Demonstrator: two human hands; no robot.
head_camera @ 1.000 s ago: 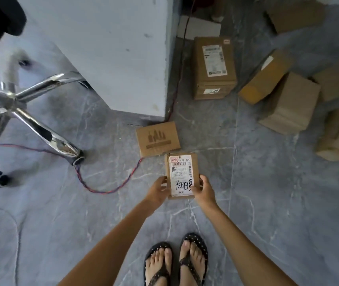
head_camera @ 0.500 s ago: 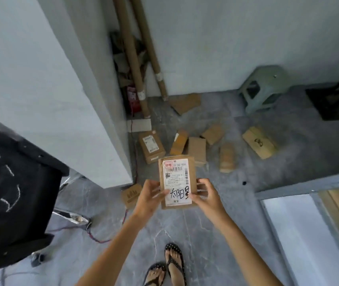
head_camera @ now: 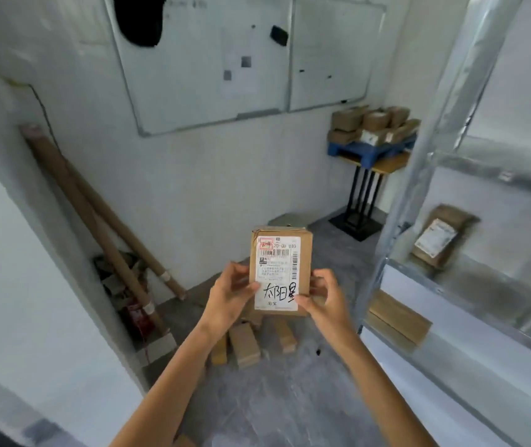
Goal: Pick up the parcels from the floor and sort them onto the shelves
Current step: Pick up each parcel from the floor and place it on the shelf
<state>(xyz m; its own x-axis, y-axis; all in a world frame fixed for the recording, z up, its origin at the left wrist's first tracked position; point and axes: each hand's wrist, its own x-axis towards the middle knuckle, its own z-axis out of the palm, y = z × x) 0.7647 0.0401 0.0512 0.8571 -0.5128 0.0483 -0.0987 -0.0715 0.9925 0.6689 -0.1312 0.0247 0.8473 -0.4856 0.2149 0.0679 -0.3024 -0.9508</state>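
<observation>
Handwritten 太阳星, red-boxed 2-4 and printed 20-00 030 on the white shipping label (head_camera: 276, 273) of the parcel (head_camera: 304, 262)

On the far wall we see two whiteboards, left (head_camera: 199, 59) and right (head_camera: 332, 53), with a black eraser (head_camera: 279, 35) on the left one. At far left we note two cardboard tubes (head_camera: 96, 221) leaning on the wall, a red object (head_camera: 138, 314) at their foot. At far right a blue pallet (head_camera: 370, 151) sits on a black-legged table (head_camera: 362, 195)
</observation>
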